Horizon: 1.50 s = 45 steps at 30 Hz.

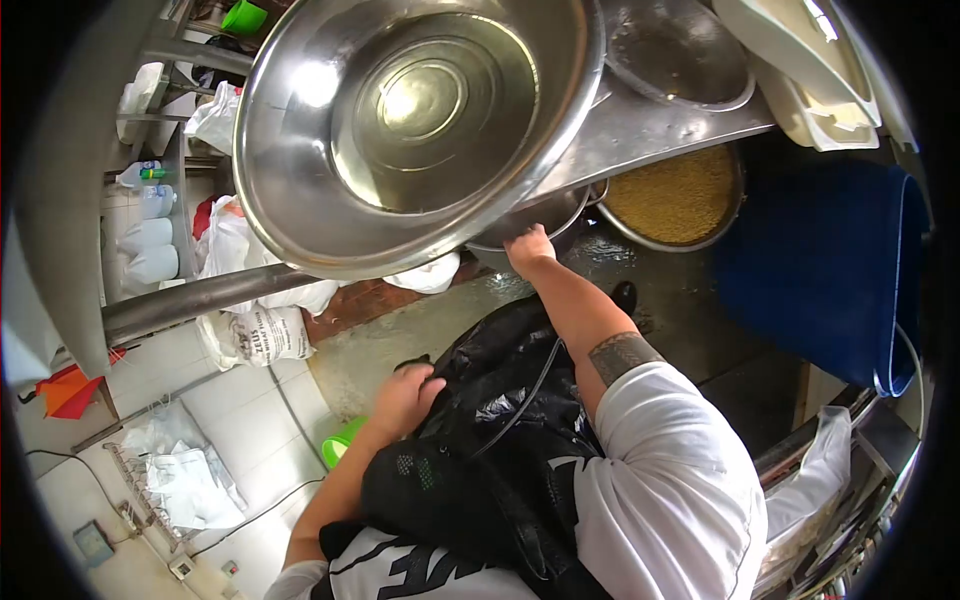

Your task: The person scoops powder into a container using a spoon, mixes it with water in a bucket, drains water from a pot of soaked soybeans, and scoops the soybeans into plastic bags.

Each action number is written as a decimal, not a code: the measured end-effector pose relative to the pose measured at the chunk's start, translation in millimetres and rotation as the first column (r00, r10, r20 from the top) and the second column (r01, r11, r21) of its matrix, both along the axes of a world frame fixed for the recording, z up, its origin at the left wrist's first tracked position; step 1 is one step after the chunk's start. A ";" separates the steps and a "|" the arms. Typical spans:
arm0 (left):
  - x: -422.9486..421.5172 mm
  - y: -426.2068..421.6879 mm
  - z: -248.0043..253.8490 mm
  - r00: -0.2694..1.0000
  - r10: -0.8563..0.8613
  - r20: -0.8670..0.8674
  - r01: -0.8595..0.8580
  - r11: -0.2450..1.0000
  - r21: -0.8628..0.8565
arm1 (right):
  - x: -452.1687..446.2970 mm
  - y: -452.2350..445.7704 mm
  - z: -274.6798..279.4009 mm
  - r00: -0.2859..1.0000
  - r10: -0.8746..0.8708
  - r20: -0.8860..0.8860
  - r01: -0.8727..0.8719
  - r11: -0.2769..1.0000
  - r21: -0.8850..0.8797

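Observation:
My right hand [530, 248] reaches down to the rim of a metal pot [568, 213] under the steel table, its fingers curled in at the edge; what they grip is partly hidden. My left hand [405, 398] hangs by the black apron [500, 370], fingers loosely apart, holding nothing. Above the pot, a large shiny metal basin [430, 110] stands on the table and covers part of the view. To the right of the pot sits a round metal bowl [680, 195] filled with yellow grain-like food.
The steel table [640, 130] carries another metal bowl [680, 50] and pale plastic trays [815, 110]. A blue barrel [815, 270] stands at the right. White sacks [260, 335] and a green container [343, 440] are at the left.

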<state>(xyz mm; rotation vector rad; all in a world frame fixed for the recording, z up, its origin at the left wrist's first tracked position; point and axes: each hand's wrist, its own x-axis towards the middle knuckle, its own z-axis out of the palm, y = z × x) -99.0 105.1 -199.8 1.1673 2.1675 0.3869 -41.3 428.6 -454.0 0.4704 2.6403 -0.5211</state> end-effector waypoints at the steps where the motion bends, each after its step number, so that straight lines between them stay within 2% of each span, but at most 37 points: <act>1: -1.0 -22.0 -3.6 0.994 0.076 0.078 -0.078 0.997 0.025 | 0.7 -11.5 -2.9 0.999 -0.020 0.045 0.020 1.000 -0.003; 2: -2.6 -43.5 -4.9 0.993 0.073 0.088 -0.074 0.997 0.014 | 6.8 -24.7 -2.3 0.994 -0.041 0.096 0.042 0.999 -0.003; 4: -7.8 -68.5 -6.9 0.987 0.144 0.072 -0.124 0.965 -0.230 | 28.6 -45.8 -2.7 0.983 -0.129 0.128 0.125 0.991 0.036; 6: -13.6 -82.9 -9.1 0.993 0.103 0.065 -0.088 0.973 -0.211 | 58.5 -46.9 9.4 0.927 -0.369 -0.061 0.365 0.928 -0.071; 7: -18.1 -87.7 -12.2 0.997 0.071 0.043 -0.061 0.977 -0.205 | 74.4 -39.6 22.7 0.874 -0.477 -0.096 0.452 0.870 -0.198; 8: -21.2 -93.5 -12.0 0.997 0.031 0.064 -0.019 0.984 -0.175 | 95.2 -32.2 37.8 0.857 -0.507 -0.095 0.490 0.857 -0.162; 10: -29.4 -79.3 -15.6 0.990 0.091 0.103 -0.083 0.994 -0.077 | 127.6 2.1 82.3 0.573 -0.795 -0.197 0.706 0.601 -0.375; 11: -31.9 -68.8 -13.3 0.987 0.107 0.121 -0.096 0.991 -0.098 | 141.1 19.2 107.3 0.314 -0.912 -0.264 0.813 0.402 -0.422; 12: -33.0 -55.1 -11.9 0.989 0.076 0.130 -0.068 0.996 -0.066 | 153.3 40.8 139.2 0.113 -0.917 -0.383 0.804 0.311 -0.506; 13: -33.0 -41.6 -11.3 0.989 0.079 0.125 -0.072 0.995 -0.063 | 159.5 64.5 158.7 -0.074 -0.843 -0.533 0.796 0.272 -0.541; 14: -32.5 -32.9 -8.1 0.989 0.086 0.117 -0.078 0.995 -0.069 | 162.0 92.0 172.3 -0.243 -0.828 -0.505 0.739 0.179 -0.650; 15: -29.7 -20.2 -1.1 0.991 0.063 0.115 -0.057 0.997 -0.052 | 162.3 111.0 215.4 -0.287 -0.824 -0.489 0.714 0.156 -0.682; 16: -23.3 1.9 7.0 0.993 0.027 0.118 -0.021 0.998 -0.055 | 157.7 130.7 241.5 -0.383 -0.845 -0.373 0.600 0.079 -0.796; 17: -15.7 22.1 14.1 0.993 -0.004 0.119 0.012 0.998 -0.061 | 149.0 141.6 287.2 -0.431 -0.872 -0.234 0.517 -0.025 -0.856; 18: -9.2 38.2 20.5 0.993 -0.020 0.113 0.026 0.998 -0.049 | 139.9 160.0 301.0 -0.467 -0.871 -0.155 0.469 -0.095 -0.878; 19: -2.8 55.4 26.7 0.991 -0.095 0.091 0.096 0.995 -0.015 | 131.4 178.1 304.3 -0.476 -0.877 -0.062 0.417 -0.164 -0.894; 20: 3.7 73.6 31.3 0.984 -0.166 0.064 0.165 0.986 0.016 | 126.9 190.8 308.6 -0.427 -0.904 -0.018 0.422 -0.181 -0.888; 21: 9.7 86.6 32.1 0.979 -0.204 0.023 0.203 0.978 0.035 | 121.3 203.0 300.0 -0.434 -0.900 0.031 0.401 -0.224 -0.888; 22: 15.4 96.7 37.6 0.975 -0.223 0.015 0.223 0.974 0.027 | 121.9 227.2 265.2 -0.366 -0.919 0.148 0.233 -0.245 -0.941; 24: 23.8 111.2 51.4 0.967 -0.229 0.112 0.215 0.969 0.122 | 140.4 223.0 259.4 -0.381 -0.914 0.140 0.311 -0.269 -0.911; 25: 25.1 113.1 59.9 0.960 -0.258 0.109 0.240 0.958 0.156 | 152.2 202.8 260.4 -0.480 -0.873 0.086 0.248 -0.229 -0.942; 26: 24.0 110.0 62.0 0.953 -0.281 0.112 0.263 0.953 0.152 | 174.7 180.6 261.3 -0.463 -0.884 0.063 0.254 -0.201 -0.946; 27: 20.4 102.1 62.9 0.967 -0.252 0.045 0.244 0.959 0.142 | 201.2 151.5 265.3 -0.449 -0.893 0.004 0.337 -0.174 -0.925; 28: 16.7 96.0 62.6 0.977 -0.214 -0.023 0.215 0.966 0.142 | 232.3 123.1 259.5 -0.419 -0.908 -0.026 0.308 -0.115 -0.945; 30: 10.3 72.2 60.8 0.983 -0.183 0.015 0.179 0.973 0.145 | 285.7 62.7 249.0 -0.444 -0.891 0.097 0.234 -0.219 -0.947; 31: 8.7 61.5 59.7 0.985 -0.172 0.029 0.167 0.978 0.129 | 311.2 34.4 256.9 -0.454 -0.878 0.151 0.270 -0.297 -0.916; 33: 9.6 51.5 58.6 0.985 -0.161 0.061 0.155 0.984 0.092 | 354.7 -2.9 230.3 -0.481 -0.843 0.241 0.281 -0.408 -0.869; 36: 9.4 50.9 56.9 0.980 -0.175 0.090 0.170 0.983 0.065 | 380.6 -24.1 214.6 -0.570 -0.811 0.131 0.583 -0.511 -0.631; 37: 7.9 53.4 57.1 0.978 -0.188 0.095 0.182 0.981 0.066 | 380.7 -22.4 211.5 -0.572 -0.810 0.126 0.584 -0.511 -0.631; 38: 6.1 57.5 58.0 0.974 -0.203 0.096 0.197 0.978 0.067 | 379.7 -17.0 202.5 -0.569 -0.800 0.191 0.451 -0.498 -0.740; 39: 3.6 63.4 57.7 0.970 -0.222 0.100 0.215 0.974 0.070 | 379.3 -12.1 193.2 -0.558 -0.790 0.255 0.302 -0.479 -0.824; 40: 0.6 72.9 56.5 0.963 -0.246 0.110 0.239 0.968 0.073 | 371.6 -6.2 178.0 -0.504 -0.828 0.244 0.107 -0.341 -0.934; 41: -2.5 82.3 56.1 0.953 -0.278 0.119 0.270 0.960 0.077 | 362.8 0.6 179.2 -0.450 -0.826 0.338 0.079 -0.414 -0.907; 42: -5.6 94.7 56.7 0.940 -0.310 0.141 0.304 0.950 0.066 | 353.3 0.1 208.5 -0.361 -0.846 0.393 0.079 -0.447 -0.891; 43: -8.3 106.9 56.5 0.927 -0.341 0.155 0.337 0.940 0.055 | 343.9 -2.1 210.3 -0.316 -0.871 0.377 0.109 -0.428 -0.897; 44: -9.1 122.6 57.8 0.910 -0.378 0.168 0.374 0.926 0.056 | 335.1 -10.9 233.0 -0.248 -0.901 0.356 0.207 -0.409 -0.889; 45: -7.6 131.9 50.8 0.912 -0.407 0.042 0.400 0.910 0.112 | 325.4 -25.1 236.0 -0.218 -0.936 0.277 0.312 -0.335 -0.889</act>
